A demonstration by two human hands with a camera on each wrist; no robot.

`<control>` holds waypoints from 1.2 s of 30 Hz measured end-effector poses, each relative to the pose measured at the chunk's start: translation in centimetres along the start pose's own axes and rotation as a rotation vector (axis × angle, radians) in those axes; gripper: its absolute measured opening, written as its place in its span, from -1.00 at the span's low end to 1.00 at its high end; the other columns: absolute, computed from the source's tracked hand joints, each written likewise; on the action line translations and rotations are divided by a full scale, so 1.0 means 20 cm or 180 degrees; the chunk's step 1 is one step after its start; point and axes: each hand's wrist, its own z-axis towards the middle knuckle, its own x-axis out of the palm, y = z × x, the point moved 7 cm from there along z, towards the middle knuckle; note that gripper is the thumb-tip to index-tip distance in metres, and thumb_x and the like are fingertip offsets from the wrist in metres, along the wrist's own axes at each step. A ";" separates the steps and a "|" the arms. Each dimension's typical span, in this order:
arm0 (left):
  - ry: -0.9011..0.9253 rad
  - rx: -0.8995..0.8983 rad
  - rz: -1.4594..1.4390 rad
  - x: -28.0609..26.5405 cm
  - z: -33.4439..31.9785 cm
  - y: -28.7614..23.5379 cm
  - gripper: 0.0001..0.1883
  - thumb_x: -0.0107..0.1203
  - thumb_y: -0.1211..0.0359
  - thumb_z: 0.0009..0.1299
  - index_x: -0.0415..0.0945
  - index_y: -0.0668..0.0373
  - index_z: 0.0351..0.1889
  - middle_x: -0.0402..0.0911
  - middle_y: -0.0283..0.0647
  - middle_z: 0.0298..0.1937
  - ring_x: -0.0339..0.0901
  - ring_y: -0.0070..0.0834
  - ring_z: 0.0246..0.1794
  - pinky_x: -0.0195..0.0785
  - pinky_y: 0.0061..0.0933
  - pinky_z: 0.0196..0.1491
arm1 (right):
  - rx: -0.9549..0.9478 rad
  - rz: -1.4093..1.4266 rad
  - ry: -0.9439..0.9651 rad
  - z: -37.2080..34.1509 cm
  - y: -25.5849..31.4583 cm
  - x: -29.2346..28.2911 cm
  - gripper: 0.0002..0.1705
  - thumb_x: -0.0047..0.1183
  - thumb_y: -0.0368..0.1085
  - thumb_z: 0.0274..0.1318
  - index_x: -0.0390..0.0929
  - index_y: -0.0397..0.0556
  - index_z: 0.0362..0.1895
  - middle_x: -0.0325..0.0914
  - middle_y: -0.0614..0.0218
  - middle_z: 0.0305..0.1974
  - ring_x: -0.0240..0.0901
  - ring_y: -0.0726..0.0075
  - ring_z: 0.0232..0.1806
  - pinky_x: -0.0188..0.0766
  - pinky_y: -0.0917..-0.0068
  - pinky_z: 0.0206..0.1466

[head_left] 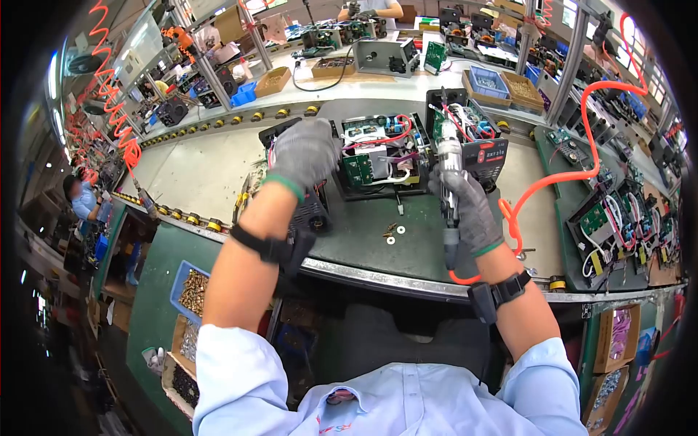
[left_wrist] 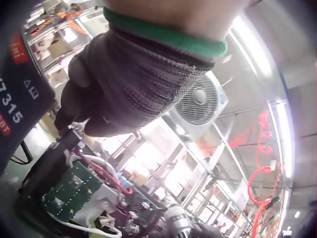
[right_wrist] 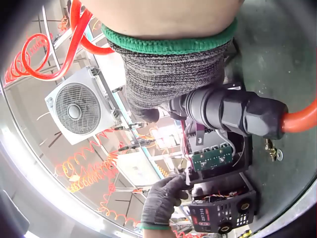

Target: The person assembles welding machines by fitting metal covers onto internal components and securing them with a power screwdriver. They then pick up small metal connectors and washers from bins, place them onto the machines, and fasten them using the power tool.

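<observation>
My gloved left hand [head_left: 305, 152] has its fingers bent down at the upper edge of the middle open welding machine's [head_left: 378, 156] black casing [left_wrist: 64, 144]; its fingertips are partly hidden. My gloved right hand [head_left: 471, 211] grips an air screwdriver [head_left: 450, 154], tip pointing away and the red hose [head_left: 590, 131] running from its near end. The screwdriver stands between the middle machine and a right-hand one with a dark front panel [head_left: 488, 154]. Under my left wrist is another machine [head_left: 314, 211], largely covered. Green circuit boards [left_wrist: 72, 191] and white and red wires show inside the middle machine.
White washers [head_left: 400, 229] and a few brass screws [head_left: 387, 234] lie on the green board [head_left: 349, 243] in front. More circuit assemblies [head_left: 618, 225] stand at the right. A blue bin of brass parts [head_left: 192, 291] sits at lower left. Rollers [head_left: 193, 219] line the bench edge.
</observation>
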 end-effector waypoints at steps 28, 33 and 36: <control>0.1325 -0.1827 -0.4951 0.56 -0.76 -0.33 -0.63 0.17 0.12 0.58 0.61 0.31 -0.15 0.47 -0.43 -0.47 0.33 -0.72 -0.60 0.15 -0.66 -0.56 | 0.2192 -0.0681 0.1010 -1.24 -0.15 -0.01 -0.32 0.29 0.07 0.18 0.42 -0.07 0.21 0.53 0.38 -0.24 0.54 0.57 -0.37 0.56 0.58 -0.39; 0.1646 -0.1937 -0.6096 0.58 -0.80 -0.38 -0.61 0.18 0.09 0.57 0.60 0.31 -0.10 0.42 -0.44 -0.52 0.32 -0.70 -0.62 0.14 -0.69 -0.57 | 0.2169 -0.0644 0.1145 -1.23 -0.16 0.05 -0.32 0.29 0.08 0.17 0.41 -0.06 0.21 0.52 0.39 -0.25 0.55 0.58 -0.36 0.56 0.59 -0.39; 0.1584 -0.1852 -0.5529 0.51 -0.80 -0.38 -0.60 0.18 0.10 0.57 0.59 0.34 -0.12 0.43 -0.42 -0.51 0.30 -0.72 -0.64 0.13 -0.68 -0.57 | 0.2194 -0.0664 0.1182 -1.24 -0.16 0.06 -0.29 0.29 0.12 0.17 0.40 -0.05 0.22 0.52 0.41 -0.23 0.55 0.58 -0.36 0.55 0.59 -0.39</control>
